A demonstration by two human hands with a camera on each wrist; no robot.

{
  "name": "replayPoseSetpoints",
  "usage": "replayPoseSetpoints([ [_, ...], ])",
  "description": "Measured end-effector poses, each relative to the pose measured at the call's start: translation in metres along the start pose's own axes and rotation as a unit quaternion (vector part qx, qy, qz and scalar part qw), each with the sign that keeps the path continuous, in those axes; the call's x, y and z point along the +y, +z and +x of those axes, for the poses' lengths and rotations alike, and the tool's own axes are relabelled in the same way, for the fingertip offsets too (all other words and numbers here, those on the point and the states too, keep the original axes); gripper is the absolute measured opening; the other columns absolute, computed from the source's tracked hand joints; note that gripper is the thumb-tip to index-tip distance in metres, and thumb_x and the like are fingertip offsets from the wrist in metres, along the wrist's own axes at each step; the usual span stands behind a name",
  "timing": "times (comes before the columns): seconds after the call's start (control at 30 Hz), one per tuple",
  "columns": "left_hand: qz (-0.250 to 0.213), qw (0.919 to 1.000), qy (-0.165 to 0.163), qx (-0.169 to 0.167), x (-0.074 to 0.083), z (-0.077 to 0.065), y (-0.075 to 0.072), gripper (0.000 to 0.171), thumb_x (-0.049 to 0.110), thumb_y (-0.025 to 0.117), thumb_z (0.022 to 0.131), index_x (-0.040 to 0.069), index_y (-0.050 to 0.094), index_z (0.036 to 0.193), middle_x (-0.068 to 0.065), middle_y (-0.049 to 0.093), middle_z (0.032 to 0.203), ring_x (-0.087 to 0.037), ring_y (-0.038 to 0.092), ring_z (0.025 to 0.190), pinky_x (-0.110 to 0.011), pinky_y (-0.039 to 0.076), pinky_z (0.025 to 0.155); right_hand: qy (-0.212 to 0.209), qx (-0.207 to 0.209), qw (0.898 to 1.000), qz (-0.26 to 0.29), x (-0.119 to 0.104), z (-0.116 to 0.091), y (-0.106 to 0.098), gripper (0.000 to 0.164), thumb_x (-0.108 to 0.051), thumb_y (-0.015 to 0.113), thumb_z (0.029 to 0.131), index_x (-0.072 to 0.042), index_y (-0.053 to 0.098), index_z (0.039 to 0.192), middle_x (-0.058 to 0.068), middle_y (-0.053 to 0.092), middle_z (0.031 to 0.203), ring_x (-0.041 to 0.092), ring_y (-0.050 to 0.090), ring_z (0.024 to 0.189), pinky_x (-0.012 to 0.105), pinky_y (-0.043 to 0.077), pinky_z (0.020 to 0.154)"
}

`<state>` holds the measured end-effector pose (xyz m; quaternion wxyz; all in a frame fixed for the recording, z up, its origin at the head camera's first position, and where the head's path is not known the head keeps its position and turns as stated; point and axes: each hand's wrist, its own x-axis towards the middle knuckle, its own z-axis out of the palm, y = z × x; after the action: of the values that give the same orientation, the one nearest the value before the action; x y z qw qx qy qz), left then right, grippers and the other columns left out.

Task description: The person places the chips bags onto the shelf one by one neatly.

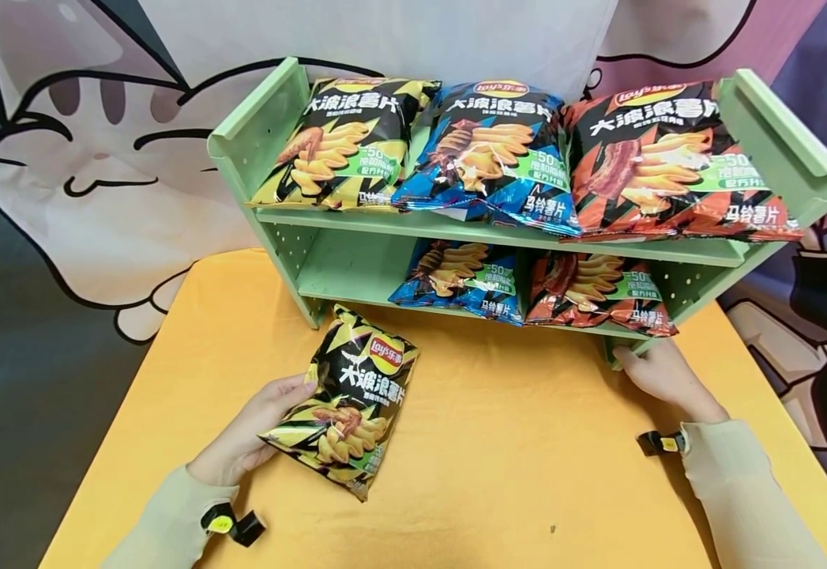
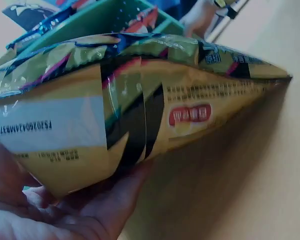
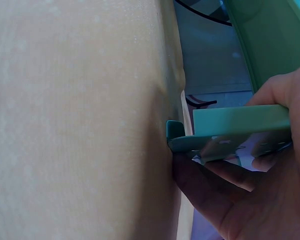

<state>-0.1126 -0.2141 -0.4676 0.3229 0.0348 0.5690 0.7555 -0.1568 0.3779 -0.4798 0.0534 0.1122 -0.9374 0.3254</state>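
My left hand [image 1: 260, 419] holds a black-and-yellow bag of Lay's potato chips [image 1: 356, 399] by its left side, thumb on the front and fingers underneath. In the left wrist view the back of this chip bag [image 2: 132, 115] tilts over the fingers. At the right, my right hand [image 1: 669, 381] grips the lower right leg of a green two-tier shelf [image 1: 513, 229]. The right wrist view shows thumb and fingers around that green leg [image 3: 240, 120]. On the lower tier sit a blue chip bag [image 1: 459, 280] and a red chip bag [image 1: 598, 292], with bare shelf to their left.
Along the top tier lean a yellow chip bag [image 1: 349, 146], a blue chip bag [image 1: 494, 154] and a red chip bag [image 1: 669, 162]. A yellow cloth [image 1: 484, 458] covers the table. Behind the shelf hangs a backdrop [image 1: 100, 205] with cartoon drawings.
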Motion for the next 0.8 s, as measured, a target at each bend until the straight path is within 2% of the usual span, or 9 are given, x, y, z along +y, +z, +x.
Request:
replayPoseSetpoints([
  [0.23,0.034,0.9990,-0.008,0.029,-0.001,0.009,-0.014,0.032,0.030,0.045,0.112,0.008,0.059,0.131,-0.003,0.078,0.107,-0.014,0.077,0.091,-0.030,0.064,0.079,0.004,-0.001,1.000,0.003,0.000,-0.001,0.001,0.055,0.000,0.058,0.095,0.000,0.046,0.148,0.027,0.049,0.143,0.021,0.037,0.107,0.013,0.023,0.085],
  [0.3,0.069,0.9968,-0.012,0.040,0.001,0.010,-0.018,0.038,0.031,0.044,0.113,0.003,0.056,0.135,-0.004,0.076,0.112,-0.012,0.075,0.096,-0.029,0.063,0.083,0.004,-0.001,1.000,0.003,0.000,-0.001,0.001,0.055,0.000,0.058,0.095,0.001,0.046,0.149,0.027,0.049,0.143,0.021,0.037,0.107,0.013,0.022,0.085],
  [0.37,0.118,0.9915,-0.021,0.049,0.005,0.010,-0.021,0.049,0.034,0.041,0.113,-0.004,0.050,0.143,-0.014,0.071,0.126,-0.019,0.072,0.111,-0.032,0.060,0.094,0.004,-0.001,1.000,0.004,0.000,-0.001,0.001,0.056,0.000,0.058,0.095,0.001,0.045,0.149,0.028,0.049,0.144,0.022,0.037,0.107,0.012,0.022,0.086],
  [0.43,0.179,0.9810,-0.039,0.063,0.010,0.008,-0.023,0.064,0.041,0.038,0.113,-0.010,0.038,0.151,-0.023,0.061,0.143,-0.028,0.064,0.127,-0.033,0.054,0.105,0.005,-0.001,1.000,0.004,-0.001,-0.002,0.001,0.055,0.000,0.058,0.095,0.001,0.046,0.149,0.028,0.049,0.143,0.023,0.038,0.107,0.012,0.022,0.086],
  [0.53,0.239,0.9673,-0.051,0.066,0.020,0.005,-0.025,0.073,0.045,0.032,0.113,-0.012,0.027,0.157,-0.032,0.040,0.158,-0.042,0.048,0.143,-0.037,0.045,0.116,0.005,-0.001,1.000,0.004,0.001,-0.002,0.001,0.053,-0.001,0.058,0.095,0.002,0.047,0.147,0.028,0.051,0.140,0.027,0.040,0.105,0.014,0.023,0.085],
  [0.6,0.266,0.9603,-0.052,0.065,0.026,0.001,-0.025,0.073,0.046,0.030,0.113,-0.010,0.025,0.159,-0.033,0.038,0.159,-0.046,0.048,0.142,-0.042,0.045,0.116,0.006,-0.002,1.000,0.003,0.001,-0.003,0.000,0.053,-0.001,0.058,0.095,0.002,0.047,0.147,0.028,0.051,0.139,0.027,0.040,0.104,0.015,0.023,0.083],
  [0.67,0.299,0.9516,-0.037,0.062,0.031,-0.003,-0.022,0.069,0.042,0.030,0.114,-0.011,0.027,0.158,-0.035,0.041,0.156,-0.047,0.052,0.138,-0.051,0.044,0.116,0.004,-0.002,1.000,0.000,0.001,-0.002,0.000,0.052,-0.001,0.058,0.095,0.001,0.048,0.146,0.027,0.052,0.138,0.026,0.040,0.103,0.017,0.024,0.082],
  [0.73,0.353,0.9319,-0.028,0.076,0.034,-0.008,-0.016,0.068,0.042,0.034,0.113,-0.009,0.030,0.158,-0.033,0.046,0.154,-0.046,0.056,0.135,-0.058,0.040,0.117,0.005,-0.003,1.000,-0.001,0.001,-0.001,0.000,0.053,-0.001,0.058,0.095,0.000,0.048,0.147,0.026,0.052,0.139,0.023,0.040,0.103,0.016,0.024,0.082],
  [0.8,0.425,0.8995,-0.026,0.098,0.036,-0.012,-0.008,0.070,0.045,0.039,0.111,-0.007,0.033,0.157,-0.031,0.050,0.151,-0.045,0.057,0.133,-0.064,0.039,0.115,0.004,-0.003,1.000,-0.002,0.000,0.000,0.000,0.052,-0.001,0.058,0.095,0.000,0.048,0.146,0.026,0.052,0.138,0.022,0.041,0.103,0.016,0.025,0.082],
])
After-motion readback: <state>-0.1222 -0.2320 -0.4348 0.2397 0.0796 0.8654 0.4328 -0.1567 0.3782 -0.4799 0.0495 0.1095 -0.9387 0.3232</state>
